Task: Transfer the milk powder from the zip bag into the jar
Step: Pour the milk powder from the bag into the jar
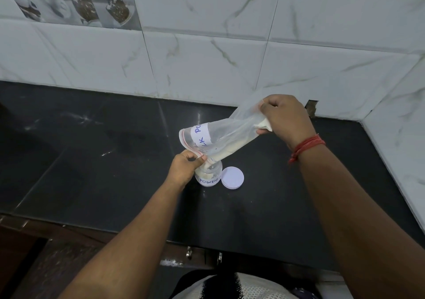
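zip bag (pixel 220 135) over jar (pixel 208 176) mouth, lid (pixel 232 177) just right, bare counter (pixel 92 151) left, wall (pixel 230 68) behind

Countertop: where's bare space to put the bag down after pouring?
Bare black countertop left of the jar, out to the wall tiles. Also the strip between jar and front edge. Crowded right beside the jar: lid touching it, zip bag above.

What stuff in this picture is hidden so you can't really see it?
Head view only:
- The jar mouth: covered by the zip bag opening and the left hand, so the powder level at the top is not visible.
- The jar label: cut off by the left hand; only "POWDE" shows.
- The bag label: wraps around the bag, partly unreadable.
- The bag's bottom corner: bunched inside the right hand.
- Underside of the white lid: faces the counter.
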